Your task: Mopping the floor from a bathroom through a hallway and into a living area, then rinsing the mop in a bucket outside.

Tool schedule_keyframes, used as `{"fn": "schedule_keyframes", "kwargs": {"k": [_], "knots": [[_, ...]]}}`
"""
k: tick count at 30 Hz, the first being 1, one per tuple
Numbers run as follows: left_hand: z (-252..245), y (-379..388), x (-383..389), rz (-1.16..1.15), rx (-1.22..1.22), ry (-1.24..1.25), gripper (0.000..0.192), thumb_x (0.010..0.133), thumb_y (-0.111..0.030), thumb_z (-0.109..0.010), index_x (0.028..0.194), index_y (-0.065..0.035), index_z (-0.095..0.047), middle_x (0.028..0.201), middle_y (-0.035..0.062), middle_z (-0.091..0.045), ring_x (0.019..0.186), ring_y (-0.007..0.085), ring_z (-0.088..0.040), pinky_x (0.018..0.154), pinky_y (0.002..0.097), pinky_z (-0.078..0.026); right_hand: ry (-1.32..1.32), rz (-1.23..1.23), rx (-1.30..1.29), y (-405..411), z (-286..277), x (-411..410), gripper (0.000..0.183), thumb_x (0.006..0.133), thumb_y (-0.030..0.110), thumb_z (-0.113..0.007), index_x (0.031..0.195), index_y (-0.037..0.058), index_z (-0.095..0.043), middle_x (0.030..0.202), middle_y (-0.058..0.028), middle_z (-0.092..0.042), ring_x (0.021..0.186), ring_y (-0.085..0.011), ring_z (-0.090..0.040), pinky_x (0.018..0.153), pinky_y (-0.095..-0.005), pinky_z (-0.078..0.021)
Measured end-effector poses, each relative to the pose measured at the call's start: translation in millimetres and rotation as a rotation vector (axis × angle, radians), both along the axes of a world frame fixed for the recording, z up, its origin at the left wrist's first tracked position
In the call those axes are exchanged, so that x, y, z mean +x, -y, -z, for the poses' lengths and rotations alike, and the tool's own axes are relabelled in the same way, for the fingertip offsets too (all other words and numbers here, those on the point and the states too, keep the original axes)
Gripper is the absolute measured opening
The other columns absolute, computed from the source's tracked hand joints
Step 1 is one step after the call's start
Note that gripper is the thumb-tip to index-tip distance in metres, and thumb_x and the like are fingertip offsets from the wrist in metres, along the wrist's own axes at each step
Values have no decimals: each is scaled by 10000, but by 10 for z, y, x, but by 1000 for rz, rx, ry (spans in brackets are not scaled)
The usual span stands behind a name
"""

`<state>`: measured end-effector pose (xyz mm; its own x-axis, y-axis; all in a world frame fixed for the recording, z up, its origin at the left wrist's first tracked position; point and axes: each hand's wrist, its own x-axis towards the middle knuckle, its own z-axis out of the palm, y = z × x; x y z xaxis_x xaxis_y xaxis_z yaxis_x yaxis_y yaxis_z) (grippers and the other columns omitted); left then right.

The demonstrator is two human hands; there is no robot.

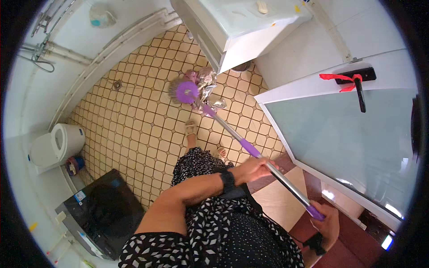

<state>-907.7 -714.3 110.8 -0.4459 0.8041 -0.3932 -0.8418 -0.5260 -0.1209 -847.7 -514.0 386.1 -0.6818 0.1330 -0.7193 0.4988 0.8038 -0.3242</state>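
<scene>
My left hand [253, 170] is closed around the steel pole of a spin mop [228, 129], below its middle purple sleeve. At the handle's end, my right hand [325, 217] grips near the purple grip [315, 213]. The pole slants away from me to a round purple mop head [187, 92] with grey strands [173, 90], tilted over the tiled floor [147, 97]. Crumpled shiny silver-pink material [208, 80] lies beside the head; whether they touch, I cannot tell.
A white washbasin cabinet [248, 47] overhangs the floor at the top. To the right stands a frosted-glass door [338, 130] with a black handle [360, 93] tied with red cloth. At left are a toilet [67, 142], a small bin [75, 165] and a black washing machine [104, 207].
</scene>
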Motion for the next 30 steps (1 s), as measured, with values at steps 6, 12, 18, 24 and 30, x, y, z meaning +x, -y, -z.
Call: {"fn": "schedule_keyframes", "kwargs": {"k": [6, 12, 18, 24, 30], "knots": [[-49, -655, 306, 220, 26, 123, 139, 888, -138, -484, 908, 0, -489, 910, 159, -562, 904, 282, -586, 846, 415, -488, -272, -38, 135, -285, -205, 749, 546, 506, -127, -586, 1040, -14, -609, 717, -38, -551, 552, -111, -496, 521, -210, -418], [652, -857, 461, 450, -266, 73, 162, 826, -156, -563, 877, -9, -517, 826, 139, -587, 788, 297, -612, 768, 458, -506, 22, 445, 2, 87, 207, 700, 485, 550, -66, -600, 1035, -56, -594, 739, -11, -550, 564, -59, -460, 472, -214, -370], [1029, 34, 90, 274, -400, -198, 126, 818, -113, -579, 866, 0, -553, 775, 143, -595, 736, 244, -627, 723, 406, -533, -65, 25, -114, 314, 889, 436, 517, 594, 44, -633, 1108, 48, -574, 669, -168, -560, 597, -275, -581, 565, -325, -452], [1344, 1266, -689, 159, -909, -500, 159, 860, -136, -499, 812, 12, -534, 721, 143, -564, 716, 272, -593, 703, 425, -523, -194, -200, -304, 1252, 1652, -399, 556, 652, 82, -573, 1201, 85, -487, 727, -228, -561, 660, -369, -570, 610, -415, -462], [1210, 1792, -1229, -114, -816, 115, 250, 887, -143, -411, 719, 26, -489, 668, 148, -524, 692, 294, -560, 664, 438, -492, -335, -319, -232, 1913, 2194, -1022, 479, 695, 110, -558, 1168, 145, -495, 723, -194, -554, 670, -367, -564, 613, -462, -450]]}}
